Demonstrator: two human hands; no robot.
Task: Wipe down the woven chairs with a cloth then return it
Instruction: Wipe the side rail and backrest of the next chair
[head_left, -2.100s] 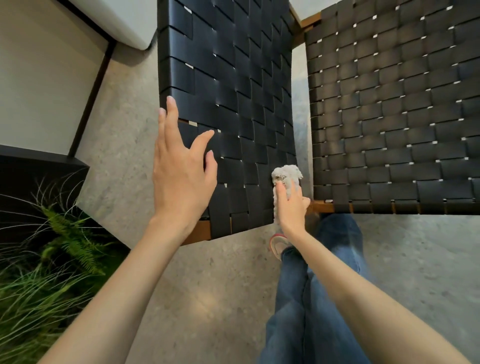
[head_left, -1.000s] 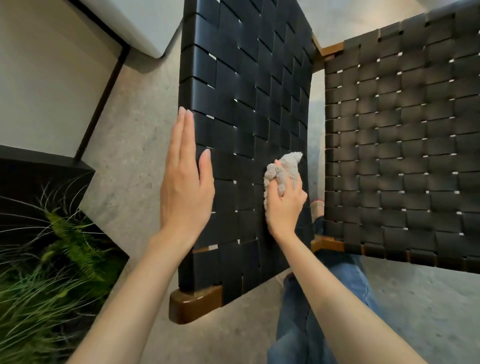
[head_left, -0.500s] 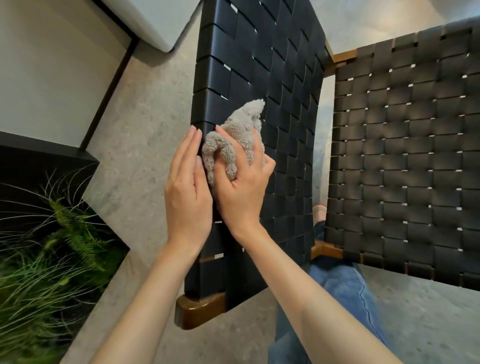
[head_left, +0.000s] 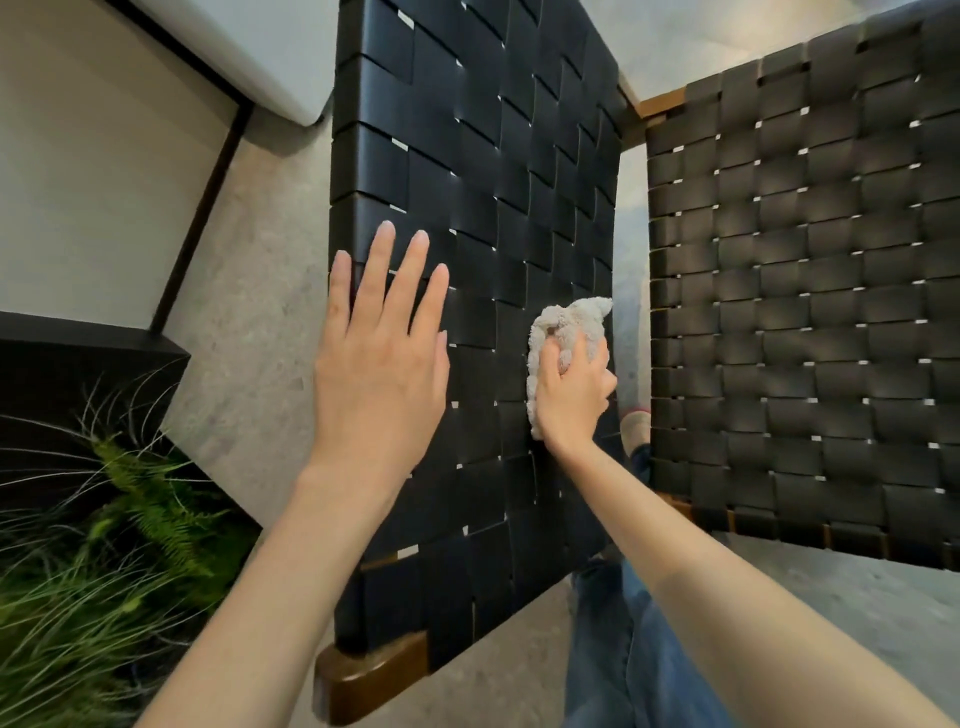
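While the right hand (head_left: 571, 395) bunches the pale, fluffy cloth (head_left: 569, 319) in curled fingers and presses it to the black straps near the right edge of the near woven chair (head_left: 493, 182), the left hand (head_left: 382, 364) is open. Its fingers are straight and slightly spread, laid flat over the same panel at its left edge. Whether the palm truly bears on the straps cannot be told.

Bracing is the likely reason: a woven panel gives under pressure, and a flat hand beside the stroke would steady it. Bunching the cloth makes a thick pad that can ride over the ridges where straps cross. A tuft of it stands up above the knuckles. Wiping looks to be the step in hand; the cloth has not yet been returned.

The weave is glossy, with small pale gaps at the crossings, and is carried on a brown wooden frame (head_left: 374, 670). A second woven chair (head_left: 805, 312) stands to the right, a strip of grey speckled floor (head_left: 249, 291) showing between them. A leg in jeans (head_left: 623, 649) and a slippered foot (head_left: 636, 423) show by that gap. Ferns and grasses (head_left: 104, 545) fill the lower left beside a dark ledge (head_left: 78, 353), and a white cushion (head_left: 249, 47) sits at the upper left.
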